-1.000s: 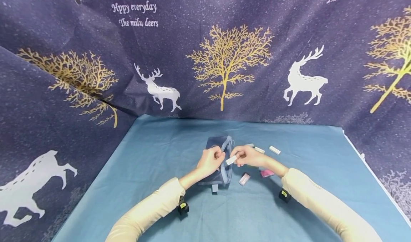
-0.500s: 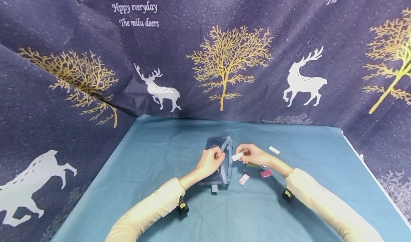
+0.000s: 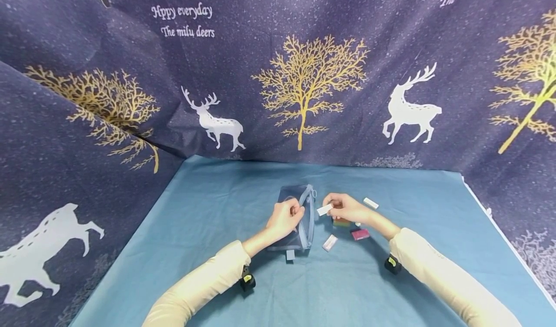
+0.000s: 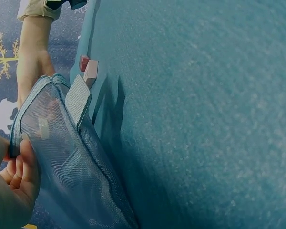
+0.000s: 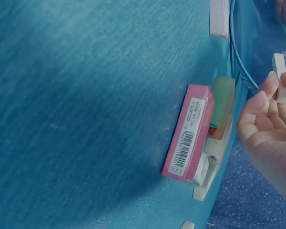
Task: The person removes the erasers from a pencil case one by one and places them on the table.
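Observation:
My left hand (image 3: pixel 286 217) pinches the zipped edge of a blue mesh zipper pouch (image 4: pixel 62 167), keeping its mouth gaping toward the right. In my right hand (image 3: pixel 345 207) a small white rectangular block, which looks like an eraser (image 3: pixel 324 210), is pinched between thumb and fingers, a little right of the pouch mouth. Under and beside that hand lie a green-and-orange block (image 5: pixel 223 107) and a pink wrapped eraser (image 5: pixel 188 133) with a barcode label. A pale pink block (image 3: pixel 330 242) rests nearer the front. Through the mesh, a pale shape shows in the left wrist view.
Another white block (image 3: pixel 371 203) lies farther back on the right. The blue cloth (image 3: pixel 208 197) covers the table up to a dark curtain (image 3: pixel 243 66) printed with deer and trees. A fabric tab (image 3: pixel 290 255) sticks out from the pouch's near end.
My right hand has drawn back to the right from the pouch mouth, with the white eraser still pinched. My left hand and the pouch have stayed in place.

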A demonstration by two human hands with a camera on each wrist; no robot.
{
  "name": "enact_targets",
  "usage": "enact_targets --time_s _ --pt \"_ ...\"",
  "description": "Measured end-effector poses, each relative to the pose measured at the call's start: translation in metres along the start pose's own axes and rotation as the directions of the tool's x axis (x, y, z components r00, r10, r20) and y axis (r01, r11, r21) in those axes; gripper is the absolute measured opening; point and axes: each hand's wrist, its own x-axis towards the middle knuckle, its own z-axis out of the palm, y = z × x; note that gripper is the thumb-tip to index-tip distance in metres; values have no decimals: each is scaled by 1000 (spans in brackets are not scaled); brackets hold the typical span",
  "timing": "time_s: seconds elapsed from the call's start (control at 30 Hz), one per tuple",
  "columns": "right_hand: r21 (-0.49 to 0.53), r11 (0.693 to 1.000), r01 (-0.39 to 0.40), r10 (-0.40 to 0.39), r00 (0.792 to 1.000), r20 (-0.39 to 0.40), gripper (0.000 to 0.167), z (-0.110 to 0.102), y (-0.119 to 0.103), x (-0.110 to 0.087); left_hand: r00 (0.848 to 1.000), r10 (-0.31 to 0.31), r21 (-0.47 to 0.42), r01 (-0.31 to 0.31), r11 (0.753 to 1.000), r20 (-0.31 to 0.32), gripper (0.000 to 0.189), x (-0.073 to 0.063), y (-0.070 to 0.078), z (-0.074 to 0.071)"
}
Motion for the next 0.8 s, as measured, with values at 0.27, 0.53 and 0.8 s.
enact_targets --time_s 0.27,0.53,0.8 --pt "-12 1000 -6 6 1000 -30 17 -4 3 -1 1000 -7 -4 7 1000 1 28 -2 1 1" --pt "-29 999 12 -17 981 -194 16 -11 0 -2 1000 -7 -14 7 1000 -5 28 -2 2 3" --pt "-68 997 -41 19 951 -307 18 -11 2 -4 1000 -14 -12 14 1000 2 28 -3 2 4"
